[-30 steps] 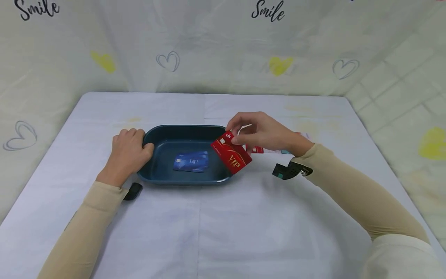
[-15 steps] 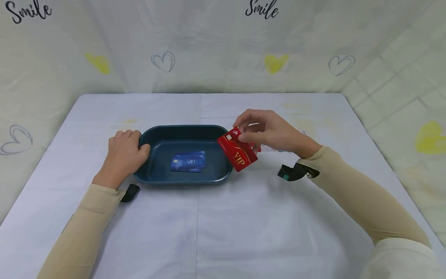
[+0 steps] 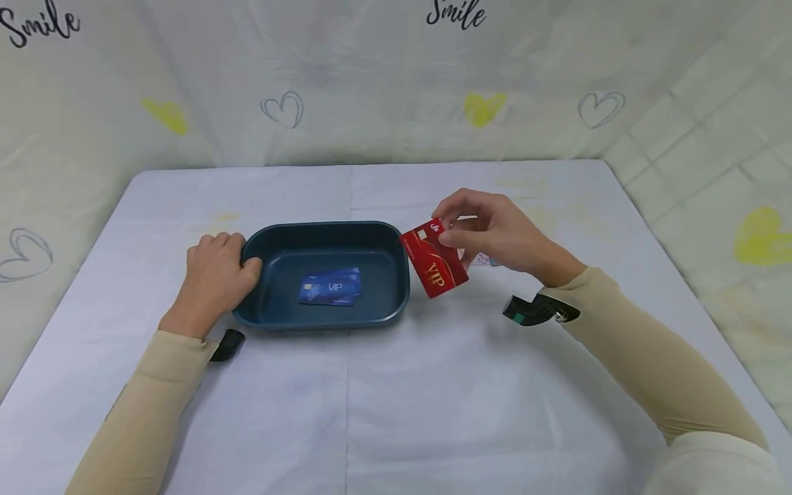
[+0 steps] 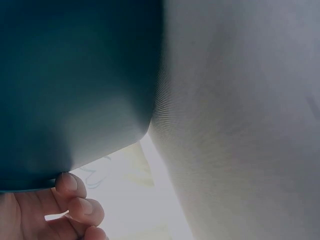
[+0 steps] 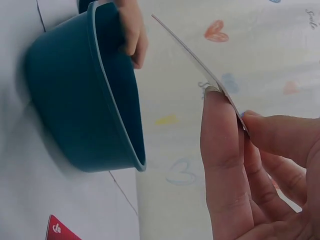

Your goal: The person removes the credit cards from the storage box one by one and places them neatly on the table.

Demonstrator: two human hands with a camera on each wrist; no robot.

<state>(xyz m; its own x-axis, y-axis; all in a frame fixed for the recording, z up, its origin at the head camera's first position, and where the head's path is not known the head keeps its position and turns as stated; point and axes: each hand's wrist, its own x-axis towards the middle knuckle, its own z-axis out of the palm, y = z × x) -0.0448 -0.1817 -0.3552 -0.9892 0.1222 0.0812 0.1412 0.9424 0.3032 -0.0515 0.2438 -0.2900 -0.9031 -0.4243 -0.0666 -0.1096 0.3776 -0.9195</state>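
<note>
A dark teal oblong basin (image 3: pixel 322 317) stands on the table, and its left rim is gripped by my left hand (image 3: pixel 216 278). In the left wrist view the curled fingertips (image 4: pixel 71 184) lie at the basin's outer rim. Several blue VIP cards (image 3: pixel 331 286) lie overlapping on the basin floor. My right hand (image 3: pixel 495 230) pinches a red VIP card (image 3: pixel 434 260) between thumb and fingers, tilted, at the basin's right end. The right wrist view shows this card edge-on, above the table and apart from the basin wall.
Partly hidden behind the right hand, a pale patterned card (image 3: pixel 480 260) lies on the white-covered table (image 3: pixel 396 405). The corner of another red card (image 5: pixel 59 231) shows on the table in the right wrist view. A printed backdrop (image 3: pixel 371 62) rises behind the table.
The right hand has moved right with the red card, from in front of the basin's right rim to just beside it. The left hand keeps its grip on the rim.
</note>
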